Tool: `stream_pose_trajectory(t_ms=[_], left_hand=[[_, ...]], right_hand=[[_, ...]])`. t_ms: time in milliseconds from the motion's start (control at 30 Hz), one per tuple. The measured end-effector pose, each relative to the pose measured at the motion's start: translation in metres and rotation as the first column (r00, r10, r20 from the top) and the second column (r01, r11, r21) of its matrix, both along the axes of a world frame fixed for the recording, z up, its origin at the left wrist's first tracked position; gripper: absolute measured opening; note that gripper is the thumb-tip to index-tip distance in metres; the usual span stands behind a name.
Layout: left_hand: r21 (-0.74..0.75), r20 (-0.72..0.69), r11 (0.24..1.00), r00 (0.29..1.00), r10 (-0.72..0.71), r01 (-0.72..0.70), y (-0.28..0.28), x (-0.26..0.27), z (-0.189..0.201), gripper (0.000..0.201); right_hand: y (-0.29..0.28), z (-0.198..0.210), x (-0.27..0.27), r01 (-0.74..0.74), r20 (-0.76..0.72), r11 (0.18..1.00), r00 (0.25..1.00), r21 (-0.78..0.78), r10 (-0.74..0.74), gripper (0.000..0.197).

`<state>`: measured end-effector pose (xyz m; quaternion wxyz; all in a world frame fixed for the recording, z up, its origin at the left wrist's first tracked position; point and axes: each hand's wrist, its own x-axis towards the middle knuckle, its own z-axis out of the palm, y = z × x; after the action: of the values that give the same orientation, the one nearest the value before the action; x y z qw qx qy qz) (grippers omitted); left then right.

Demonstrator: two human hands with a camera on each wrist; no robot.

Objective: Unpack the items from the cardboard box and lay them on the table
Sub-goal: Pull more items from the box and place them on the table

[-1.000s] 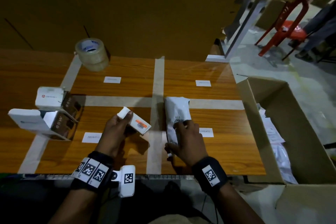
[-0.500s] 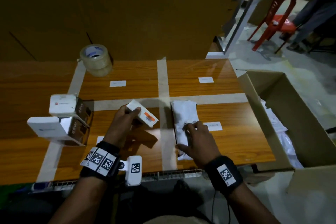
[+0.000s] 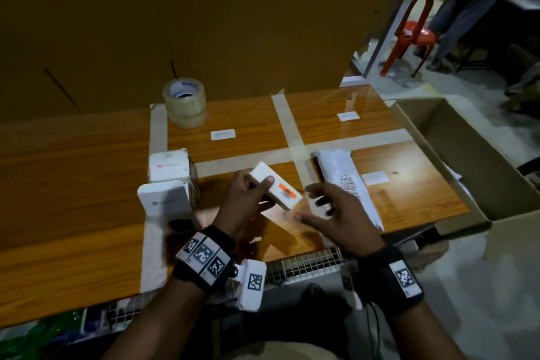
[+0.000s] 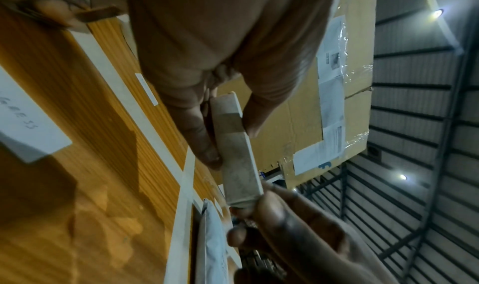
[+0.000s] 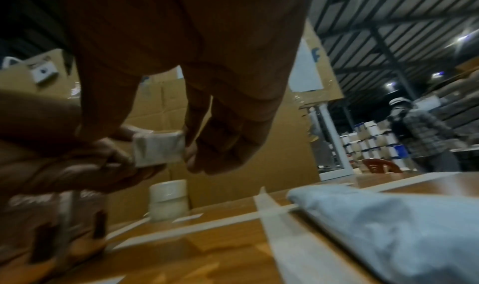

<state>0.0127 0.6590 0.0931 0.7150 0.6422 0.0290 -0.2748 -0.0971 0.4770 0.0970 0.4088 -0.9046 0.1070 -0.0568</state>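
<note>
My left hand (image 3: 254,187) grips a small white box with an orange label (image 3: 276,190) above the wooden table (image 3: 73,184). Thumb and fingers pinch its sides in the left wrist view, around the small box (image 4: 238,161). My right hand (image 3: 318,202) hovers just right of it with fingers spread and loose, holding nothing; its fingertips (image 4: 249,210) reach the box's near end. A white plastic packet (image 3: 342,175) lies flat on the table under and behind that hand. The open cardboard box (image 3: 464,152) stands at the table's right edge.
Two white cartons (image 3: 168,168) (image 3: 165,202) stand left of my left hand. A stack of clear tape rolls (image 3: 184,102) sits at the back. Tape strips and paper labels (image 3: 223,134) divide the table. A red chair (image 3: 409,32) and a person (image 5: 425,136) are beyond.
My right hand has lifted off the white packet and moved left to the small box. My left hand has raised the box slightly. The packet stays where it lay.
</note>
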Motion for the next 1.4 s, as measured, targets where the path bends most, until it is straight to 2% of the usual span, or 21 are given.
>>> stream_pose_trajectory(t_ms=[67, 167, 233, 267, 333, 367, 400, 500, 600, 700, 833, 867, 967, 1033, 1100, 1233, 1400], left_hand=[[0.015, 0.016, 1.000, 1.000, -0.006, 0.005, 0.009, -0.007, -0.001, 0.036], [0.076, 0.014, 0.997, 1.000, -0.013, 0.012, 0.037, -0.018, -0.009, 0.039], [0.196, 0.067, 0.974, 0.989, -0.128, 0.113, 0.073, -0.026, -0.018, 0.041], [0.319, 0.120, 0.928, 0.963, -0.243, 0.195, 0.095, -0.030, -0.022, 0.046], [0.600, 0.170, 0.747, 0.867, -0.469, 0.286, 0.142, -0.039, -0.030, 0.046], [0.687, 0.163, 0.672, 0.842, -0.514, 0.277, 0.165, -0.042, -0.031, 0.039], [0.733, 0.157, 0.634, 0.846, -0.509, 0.245, 0.187, -0.044, -0.031, 0.032], [0.765, 0.185, 0.635, 0.905, -0.383, 0.112, 0.238, -0.045, -0.023, 0.029], [0.745, 0.235, 0.667, 0.934, -0.270, 0.005, 0.260, -0.041, -0.021, 0.030], [0.702, 0.296, 0.711, 0.926, -0.233, -0.046, 0.257, -0.040, -0.023, 0.027], [0.695, 0.321, 0.718, 0.903, -0.285, -0.020, 0.239, -0.042, -0.027, 0.017], [0.687, 0.322, 0.726, 0.901, -0.290, -0.012, 0.235, -0.044, -0.029, 0.015], [0.675, 0.333, 0.738, 0.889, -0.314, 0.008, 0.225, -0.050, -0.035, 0.014], [0.665, 0.329, 0.747, 0.892, -0.309, 0.013, 0.219, -0.055, -0.037, 0.011], [0.666, 0.329, 0.746, 0.893, -0.306, 0.010, 0.213, -0.060, -0.036, 0.010], [0.684, 0.370, 0.730, 0.871, -0.322, -0.021, 0.191, -0.077, -0.029, 0.012], [0.706, 0.393, 0.708, 0.849, -0.354, -0.032, 0.129, -0.107, -0.018, 0.015]], right_hand=[[0.028, -0.005, 0.003, -0.071, 0.012, 0.997, 0.997, 0.012, 0.071, 0.051], [0.051, -0.019, 0.009, -0.070, 0.054, 0.997, 0.996, -0.027, 0.072, 0.042], [0.060, -0.031, 0.015, -0.144, -0.019, 0.986, 0.990, -0.085, 0.143, 0.043], [0.063, -0.036, 0.018, -0.205, -0.075, 0.974, 0.977, -0.095, 0.199, 0.045], [0.073, -0.043, 0.026, -0.336, -0.180, 0.937, 0.932, -0.094, 0.316, 0.047], [0.080, -0.044, 0.030, -0.388, -0.214, 0.915, 0.908, -0.108, 0.360, 0.047], [0.088, -0.046, 0.034, -0.429, -0.238, 0.893, 0.889, -0.132, 0.392, 0.047], [0.117, -0.052, 0.049, -0.489, -0.274, 0.839, 0.863, -0.238, 0.425, 0.047], [0.144, -0.059, 0.060, -0.524, -0.274, 0.798, 0.848, -0.299, 0.454, 0.021], [0.156, -0.070, 0.064, -0.505, -0.252, 0.816, 0.859, -0.280, 0.446, 0.031], [0.160, -0.076, 0.064, -0.480, -0.265, 0.855, 0.866, -0.198, 0.425, 0.021], [0.160, -0.076, 0.064, -0.473, -0.264, 0.862, 0.868, -0.182, 0.420, 0.026], [0.156, -0.071, 0.062, -0.447, -0.267, 0.884, 0.876, -0.136, 0.402, 0.061], [0.150, -0.071, 0.059, -0.435, -0.279, 0.888, 0.880, -0.148, 0.385, 0.069], [0.141, -0.070, 0.053, -0.429, -0.283, 0.889, 0.883, -0.162, 0.375, 0.067], [0.110, -0.063, 0.036, -0.451, -0.277, 0.882, 0.873, -0.139, 0.403, 0.050], [0.054, -0.046, 0.012, -0.504, -0.289, 0.860, 0.837, -0.076, 0.465, 0.045]])
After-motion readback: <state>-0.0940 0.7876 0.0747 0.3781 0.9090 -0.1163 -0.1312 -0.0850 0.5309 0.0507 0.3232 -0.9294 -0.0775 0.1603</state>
